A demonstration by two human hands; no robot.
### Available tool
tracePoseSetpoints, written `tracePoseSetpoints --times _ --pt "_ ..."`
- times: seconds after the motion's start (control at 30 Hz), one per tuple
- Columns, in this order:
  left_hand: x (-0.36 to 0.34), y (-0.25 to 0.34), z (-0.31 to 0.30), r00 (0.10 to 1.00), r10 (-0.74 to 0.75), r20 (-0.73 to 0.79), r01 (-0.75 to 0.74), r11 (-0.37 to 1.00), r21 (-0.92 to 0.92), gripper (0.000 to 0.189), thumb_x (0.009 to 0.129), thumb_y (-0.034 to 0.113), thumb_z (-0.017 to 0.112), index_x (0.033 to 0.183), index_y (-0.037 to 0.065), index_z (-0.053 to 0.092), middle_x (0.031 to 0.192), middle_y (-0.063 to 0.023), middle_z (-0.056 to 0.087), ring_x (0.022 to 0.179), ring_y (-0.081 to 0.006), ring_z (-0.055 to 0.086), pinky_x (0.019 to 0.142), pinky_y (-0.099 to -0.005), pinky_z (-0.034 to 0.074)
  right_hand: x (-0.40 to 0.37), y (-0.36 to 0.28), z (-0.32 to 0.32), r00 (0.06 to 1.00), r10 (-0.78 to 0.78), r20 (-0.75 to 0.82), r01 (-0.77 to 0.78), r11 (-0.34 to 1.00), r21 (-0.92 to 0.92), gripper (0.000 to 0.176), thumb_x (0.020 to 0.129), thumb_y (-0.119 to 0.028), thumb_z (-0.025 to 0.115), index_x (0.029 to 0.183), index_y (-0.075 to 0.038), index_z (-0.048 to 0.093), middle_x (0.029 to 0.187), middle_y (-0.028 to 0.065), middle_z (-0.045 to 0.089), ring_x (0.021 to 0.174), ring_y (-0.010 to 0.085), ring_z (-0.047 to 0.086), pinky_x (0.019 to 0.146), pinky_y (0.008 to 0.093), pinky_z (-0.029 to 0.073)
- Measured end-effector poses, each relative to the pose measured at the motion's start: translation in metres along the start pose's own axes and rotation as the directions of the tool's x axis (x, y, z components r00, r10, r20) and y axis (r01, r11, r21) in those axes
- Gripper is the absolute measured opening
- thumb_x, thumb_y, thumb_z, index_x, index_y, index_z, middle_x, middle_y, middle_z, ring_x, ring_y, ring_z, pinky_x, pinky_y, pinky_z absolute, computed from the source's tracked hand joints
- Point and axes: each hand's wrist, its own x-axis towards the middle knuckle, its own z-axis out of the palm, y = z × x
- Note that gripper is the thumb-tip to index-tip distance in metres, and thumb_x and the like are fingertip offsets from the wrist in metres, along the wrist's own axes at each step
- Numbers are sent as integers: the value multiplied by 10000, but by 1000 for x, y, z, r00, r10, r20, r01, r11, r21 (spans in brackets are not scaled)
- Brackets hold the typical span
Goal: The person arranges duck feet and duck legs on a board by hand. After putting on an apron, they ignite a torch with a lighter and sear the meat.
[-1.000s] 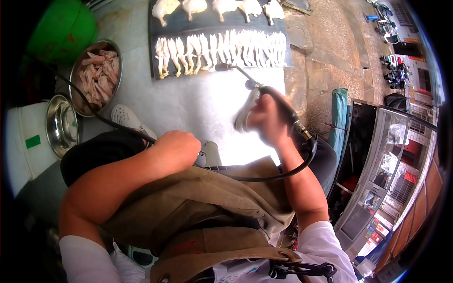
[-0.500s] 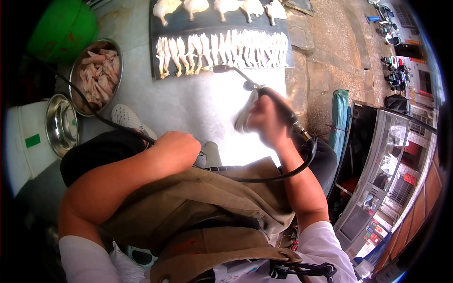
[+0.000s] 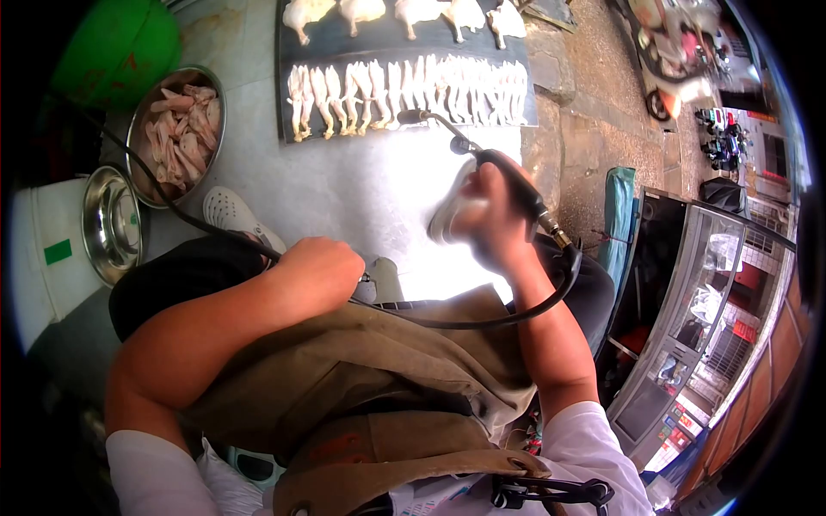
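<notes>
My right hand (image 3: 495,211), a little blurred, is wrapped round the black handle of a blowtorch (image 3: 516,185). Its metal nozzle (image 3: 415,116) points left, at the near edge of a row of slender pale poultry pieces (image 3: 413,90). These lie side by side on a dark tray (image 3: 396,47), with several leg quarters (image 3: 417,15) behind them. A black hose (image 3: 473,325) runs from the torch across my lap. My left hand (image 3: 320,273) rests closed over my lap, beside the hose; a small metal end shows by its fingers, but what it grips is hidden.
A steel bowl of raw pinkish pieces (image 3: 185,138) stands left, near a green tub (image 3: 125,52), a shiny steel basin (image 3: 112,225) and a white bucket (image 3: 56,258). A glass-fronted cabinet (image 3: 680,318) is at right. A motorbike (image 3: 667,52) is on the street, upper right.
The torch nozzle has shifted slightly right and up along the row's near edge. My left hand stays put. A motorbike has come into view at the upper right.
</notes>
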Motion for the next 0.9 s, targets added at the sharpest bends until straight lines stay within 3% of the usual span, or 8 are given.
tracePoseSetpoints --times 0.4,0.83,0.9 --pt "0 -5 5 998 26 -51 -26 1000 -3 109 732 62 563 739 43 671 710 -179 646 691 -381 630 624 -464 505 2 0 0 998 67 15 -67 996 51 366 935 -192 578 1177 79 534 808 100 629 684 171 659 635 264 528" --pt "-2 -5 7 999 -27 -21 26 999 -24 120 745 52 547 741 35 666 757 -185 657 735 -376 637 660 -462 508 17 0 -5 995 -94 32 96 992 -85 352 947 -238 545 1113 72 555 780 112 613 675 182 658 621 277 529" --pt "-2 -7 6 1000 -30 -7 30 999 -28 125 760 69 542 759 42 664 758 -187 655 740 -379 634 675 -468 503 17 -3 -4 1000 -29 12 29 1000 -9 357 947 -242 548 1116 73 553 784 116 614 678 185 659 623 280 532"
